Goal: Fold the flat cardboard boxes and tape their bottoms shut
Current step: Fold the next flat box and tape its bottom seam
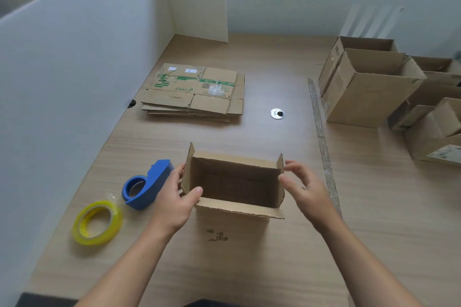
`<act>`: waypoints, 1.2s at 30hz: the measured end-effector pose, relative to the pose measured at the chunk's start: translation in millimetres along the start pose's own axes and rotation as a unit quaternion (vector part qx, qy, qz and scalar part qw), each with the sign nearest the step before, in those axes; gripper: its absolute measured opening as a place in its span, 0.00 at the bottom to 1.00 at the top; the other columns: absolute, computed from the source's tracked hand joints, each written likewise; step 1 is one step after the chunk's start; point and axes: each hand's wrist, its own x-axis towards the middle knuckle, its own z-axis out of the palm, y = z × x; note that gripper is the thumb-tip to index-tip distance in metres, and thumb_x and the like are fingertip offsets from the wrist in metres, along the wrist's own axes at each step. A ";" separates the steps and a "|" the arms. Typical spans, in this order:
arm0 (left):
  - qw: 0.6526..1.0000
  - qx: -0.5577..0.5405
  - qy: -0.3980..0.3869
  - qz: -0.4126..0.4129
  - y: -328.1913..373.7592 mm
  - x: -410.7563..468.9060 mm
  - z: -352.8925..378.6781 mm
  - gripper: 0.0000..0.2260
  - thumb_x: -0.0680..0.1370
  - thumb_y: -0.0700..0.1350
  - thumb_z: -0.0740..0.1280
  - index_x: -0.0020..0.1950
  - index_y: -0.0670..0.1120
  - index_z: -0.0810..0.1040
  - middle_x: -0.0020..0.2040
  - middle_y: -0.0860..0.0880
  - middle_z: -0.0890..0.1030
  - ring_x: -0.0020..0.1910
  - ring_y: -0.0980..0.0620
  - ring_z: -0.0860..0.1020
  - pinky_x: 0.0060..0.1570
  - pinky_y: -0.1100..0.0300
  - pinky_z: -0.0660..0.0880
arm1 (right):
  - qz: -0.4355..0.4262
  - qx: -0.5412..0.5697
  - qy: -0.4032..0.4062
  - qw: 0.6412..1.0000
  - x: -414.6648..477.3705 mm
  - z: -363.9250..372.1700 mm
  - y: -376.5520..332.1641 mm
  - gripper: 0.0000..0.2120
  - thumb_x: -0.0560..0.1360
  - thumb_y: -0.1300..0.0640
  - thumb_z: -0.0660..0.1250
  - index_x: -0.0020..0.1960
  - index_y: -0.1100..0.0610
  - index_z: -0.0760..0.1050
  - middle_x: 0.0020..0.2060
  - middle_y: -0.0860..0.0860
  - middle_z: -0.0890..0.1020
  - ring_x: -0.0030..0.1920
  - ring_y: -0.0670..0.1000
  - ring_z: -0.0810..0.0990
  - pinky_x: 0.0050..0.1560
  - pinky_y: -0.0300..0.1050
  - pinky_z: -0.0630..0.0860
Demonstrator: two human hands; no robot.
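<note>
An erected brown cardboard box (234,222) stands upright in front of me with its top flaps open and its inside in view. My left hand (174,197) holds its left side, thumb hooked over the rim at the left corner. My right hand (303,187) is at the right flap, fingers relaxed and spread, fingertips at or just off the cardboard. A stack of flat cardboard boxes (197,92) with green print lies further back. A blue tape dispenser (147,184) and a yellow-cored tape roll (97,223) lie to the left of the box.
Several folded open boxes (369,87) crowd the right side of the wooden table (274,269). A clear ruler (323,142) lies lengthwise beside them. A round cable grommet (277,113) sits mid-table. White partition walls (74,70) close the left and back.
</note>
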 end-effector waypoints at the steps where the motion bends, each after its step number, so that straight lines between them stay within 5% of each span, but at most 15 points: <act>1: 1.000 0.014 -0.002 0.003 -1.9 -0.4 1.2 0.25 0.77 0.44 0.70 0.65 0.69 0.69 0.59 0.67 0.78 0.60 0.67 0.75 0.57 0.63 0.72 | -0.001 -0.023 0.000 1.000 7.5 -2.0 -4.6 0.16 0.75 0.50 0.73 0.61 0.46 0.75 0.60 0.39 0.77 0.62 0.39 0.76 0.63 0.52 0.76; 4: 0.999 0.035 -0.015 0.014 -6.5 -0.5 3.5 0.26 0.78 0.43 0.69 0.71 0.65 0.68 0.65 0.60 0.76 0.64 0.64 0.73 0.61 0.63 0.70 | -0.009 -0.168 -0.067 0.983 28.2 -4.3 -20.9 0.28 0.74 0.49 0.74 0.71 0.43 0.69 0.58 0.42 0.75 0.56 0.41 0.76 0.57 0.42 0.71; 8: 0.999 0.023 -0.010 0.032 -5.2 -0.3 1.7 0.25 0.77 0.45 0.70 0.63 0.72 0.68 0.63 0.61 0.76 0.62 0.66 0.74 0.60 0.62 0.73 | -0.039 -0.310 -0.070 0.947 48.4 7.0 -32.4 0.14 0.78 0.46 0.68 0.61 0.48 0.79 0.52 0.47 0.79 0.50 0.47 0.75 0.51 0.41 0.67; 12: 0.999 -0.007 -0.035 0.025 -9.8 -5.9 -1.6 0.25 0.74 0.54 0.75 0.64 0.71 0.67 0.67 0.60 0.74 0.65 0.63 0.73 0.61 0.64 0.73 | -0.015 -0.285 0.023 0.958 61.4 13.8 -31.0 0.13 0.80 0.44 0.64 0.49 0.51 0.81 0.43 0.47 0.82 0.49 0.52 0.78 0.48 0.47 0.72; 16: 0.991 0.003 -0.111 0.067 -13.9 -11.3 -9.4 0.38 0.64 0.67 0.76 0.70 0.72 0.63 0.68 0.68 0.69 0.69 0.67 0.68 0.60 0.71 0.71 | 0.072 -0.188 0.060 0.978 69.4 28.0 -24.8 0.13 0.79 0.41 0.62 0.47 0.50 0.78 0.42 0.44 0.79 0.50 0.52 0.76 0.50 0.48 0.71; 24: 0.991 0.072 -0.081 0.076 -10.2 -3.4 -11.5 0.41 0.66 0.65 0.76 0.74 0.70 0.57 0.71 0.66 0.67 0.68 0.70 0.66 0.64 0.67 0.67 | 0.070 -0.121 0.043 0.989 64.2 30.4 -21.3 0.16 0.81 0.43 0.61 0.42 0.54 0.74 0.36 0.46 0.77 0.39 0.47 0.74 0.37 0.43 0.68; 27: 0.987 0.121 -0.061 0.091 -5.5 3.2 -8.9 0.32 0.68 0.64 0.72 0.69 0.73 0.61 0.71 0.64 0.68 0.69 0.69 0.64 0.69 0.63 0.64 | 0.061 -0.114 0.031 0.991 60.3 23.4 -22.4 0.20 0.82 0.44 0.60 0.36 0.55 0.67 0.29 0.46 0.68 0.34 0.49 0.67 0.36 0.48 0.62; 33: 0.976 0.177 -0.066 0.109 -1.0 5.1 -5.6 0.32 0.70 0.67 0.66 0.73 0.62 0.67 0.71 0.64 0.67 0.71 0.62 0.65 0.62 0.74 0.61 | 0.052 -0.063 0.024 0.996 47.3 15.2 -12.4 0.21 0.82 0.44 0.60 0.41 0.62 0.71 0.33 0.49 0.70 0.37 0.49 0.68 0.40 0.48 0.64; 36: 0.956 0.251 -0.117 0.102 6.2 11.7 -13.9 0.41 0.65 0.78 0.61 0.72 0.57 0.71 0.70 0.61 0.65 0.69 0.57 0.68 0.63 0.64 0.68 | 0.043 -0.074 0.018 0.996 46.6 12.7 -11.9 0.18 0.82 0.45 0.61 0.44 0.58 0.77 0.36 0.49 0.75 0.39 0.47 0.72 0.43 0.47 0.68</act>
